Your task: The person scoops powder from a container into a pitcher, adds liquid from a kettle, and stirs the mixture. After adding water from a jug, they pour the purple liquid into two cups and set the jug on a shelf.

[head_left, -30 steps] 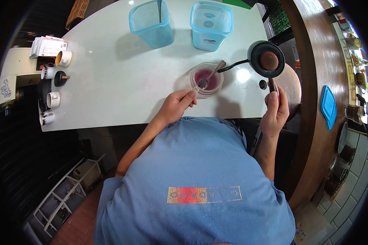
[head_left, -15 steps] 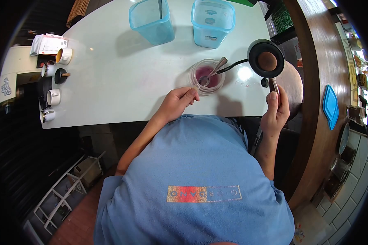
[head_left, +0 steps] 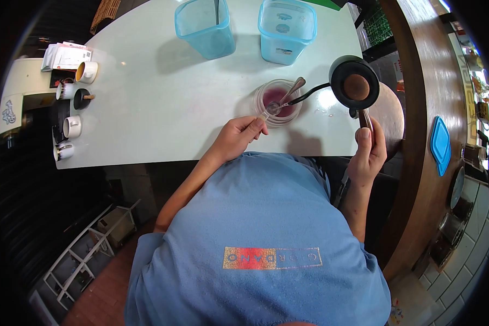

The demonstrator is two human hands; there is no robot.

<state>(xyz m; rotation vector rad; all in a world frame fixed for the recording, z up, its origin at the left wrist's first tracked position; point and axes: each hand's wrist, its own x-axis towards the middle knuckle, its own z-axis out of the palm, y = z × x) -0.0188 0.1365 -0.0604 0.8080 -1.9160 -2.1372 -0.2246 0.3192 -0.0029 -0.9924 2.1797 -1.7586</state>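
Note:
My right hand [head_left: 368,146] grips the handle of a black gooseneck kettle [head_left: 355,84] raised over the right side of the table. Its thin spout points left, with the tip over a clear round jar [head_left: 277,120] of pinkish-purple contents. My left hand [head_left: 239,136] is closed at the jar's near left rim, its fingers pinching the end of a small strainer or spoon [head_left: 272,108] that reaches over the jar. A metal spoon [head_left: 295,88] leans in the same jar. Whether liquid leaves the spout cannot be made out.
Two light-blue containers [head_left: 209,43] [head_left: 287,38] stand at the far side of the white table [head_left: 146,108]. Several cups line its left edge, near papers [head_left: 68,56]. A blue lid [head_left: 440,145] lies on the wooden ledge at right.
The kettle has tilted slightly and moved a little lower, with my right hand. The rest of the view has shifted slightly; my left hand keeps its place at the jar.

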